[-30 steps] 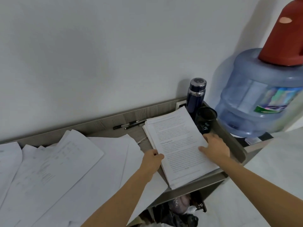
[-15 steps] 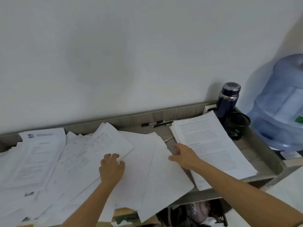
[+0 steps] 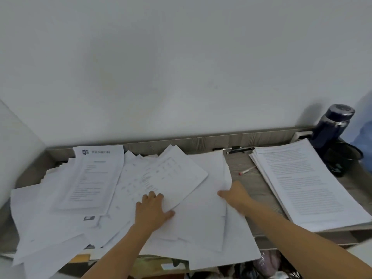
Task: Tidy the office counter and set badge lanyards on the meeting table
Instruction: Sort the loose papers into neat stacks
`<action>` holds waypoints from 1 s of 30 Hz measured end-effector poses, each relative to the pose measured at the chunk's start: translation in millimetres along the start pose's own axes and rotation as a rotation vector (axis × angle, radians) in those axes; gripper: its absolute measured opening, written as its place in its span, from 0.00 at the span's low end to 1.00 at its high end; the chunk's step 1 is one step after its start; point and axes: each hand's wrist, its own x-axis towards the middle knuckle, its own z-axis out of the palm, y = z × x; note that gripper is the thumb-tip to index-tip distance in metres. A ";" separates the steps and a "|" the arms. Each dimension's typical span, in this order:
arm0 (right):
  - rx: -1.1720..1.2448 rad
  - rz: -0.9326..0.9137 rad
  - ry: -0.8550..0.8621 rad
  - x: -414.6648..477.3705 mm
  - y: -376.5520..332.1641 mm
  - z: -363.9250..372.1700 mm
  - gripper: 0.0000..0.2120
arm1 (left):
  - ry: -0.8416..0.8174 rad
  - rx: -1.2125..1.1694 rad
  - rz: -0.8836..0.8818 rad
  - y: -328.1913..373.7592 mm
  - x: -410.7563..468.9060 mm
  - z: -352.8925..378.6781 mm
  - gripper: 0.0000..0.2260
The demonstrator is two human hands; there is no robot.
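Observation:
Loose white sheets (image 3: 96, 178) lie scattered over the grey wooden counter (image 3: 247, 184), some hanging over its front edge. My left hand (image 3: 152, 210) lies flat on a printed table sheet (image 3: 171, 176) in the middle of the heap. My right hand (image 3: 233, 193) touches the right edge of the blank sheets (image 3: 203, 218), its fingertips hidden at the paper's edge. A squared stack of printed pages (image 3: 308, 186) sits at the right end. No lanyards are in view.
Two dark pens (image 3: 235, 150) lie along the back ledge, and a small red-tipped pen (image 3: 246, 171) lies on bare wood. A dark blue flask (image 3: 330, 125) and a black cup (image 3: 342, 158) stand at the far right. Clutter shows under the counter.
Both hands left the squared stack and moved left onto the scattered sheets. The view swung left, so the water jug has dropped out of sight.

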 end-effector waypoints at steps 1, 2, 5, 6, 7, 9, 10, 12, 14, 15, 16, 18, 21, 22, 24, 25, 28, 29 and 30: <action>-0.038 -0.015 0.079 -4.8 -7.8 -1.7 0.15 | 0.022 -0.009 0.015 -4.0 1.2 0.7 0.30; -0.044 -0.045 0.141 -9.7 -17.3 -6.2 0.15 | 0.045 -0.064 0.020 -9.8 3.5 0.6 0.28; 0.195 -0.158 0.240 -29.7 -50.1 -40.5 0.06 | 0.136 -0.344 -0.049 -30.6 17.5 -9.2 0.25; 0.284 -0.189 0.271 -37.6 -60.6 -54.3 0.04 | 0.167 -0.401 -0.075 -39.9 25.2 -14.0 0.23; 0.379 -0.205 0.310 -44.1 -68.9 -65.9 0.05 | 0.191 -0.425 -0.090 -50.3 34.6 -17.7 0.21; 0.588 -0.185 0.373 -49.7 -74.5 -80.8 0.07 | 0.154 -0.400 -0.093 -72.5 54.0 -22.4 0.21; 0.670 -0.169 0.375 -51.9 -75.9 -82.2 0.10 | 0.103 -0.376 -0.099 -82.9 62.6 -23.8 0.22; 0.772 -0.141 0.337 -58.3 -74.3 -73.2 0.12 | -0.016 -0.367 -0.107 -96.6 75.6 -23.8 0.26; 0.810 -0.074 0.265 -59.0 -67.1 -50.7 0.10 | -0.088 -0.391 -0.114 -101.2 80.0 -23.3 0.27; 0.820 -0.021 0.216 -58.6 -63.4 -34.4 0.09 | -0.094 -0.389 -0.107 -102.4 80.7 -22.7 0.26; 0.824 0.030 0.169 -56.2 -58.8 -16.3 0.09 | -0.087 -0.370 -0.095 -102.5 81.0 -22.6 0.25; 0.807 0.139 0.121 -48.8 -47.5 17.2 0.10 | -0.048 -0.316 -0.066 -98.9 80.4 -23.7 0.23; 0.668 0.245 0.114 -39.7 -33.1 57.2 0.12 | 0.013 -0.327 -0.032 -95.6 80.3 -31.0 0.17; 0.613 0.249 0.110 -40.1 -31.3 65.9 0.12 | 0.030 -0.368 -0.019 -95.8 80.1 -33.5 0.15; 0.548 0.237 0.126 -39.1 -30.4 77.0 0.13 | 0.064 -0.465 -0.005 -97.3 80.0 -38.8 0.16; 0.523 0.223 0.138 -37.7 -31.8 80.5 0.13 | 0.072 -0.520 -0.010 -99.6 78.5 -41.4 0.17; 0.512 0.220 0.152 -33.5 -37.6 85.6 0.13 | 0.042 -0.604 -0.047 -100.0 73.9 -45.1 0.20; 0.514 0.228 0.150 -31.2 -38.3 87.4 0.14 | 0.022 -0.599 -0.064 -97.2 72.1 -46.5 0.22; 0.523 0.232 0.137 -30.6 -39.8 88.9 0.15 | 0.006 -0.599 -0.071 -93.9 71.5 -46.7 0.22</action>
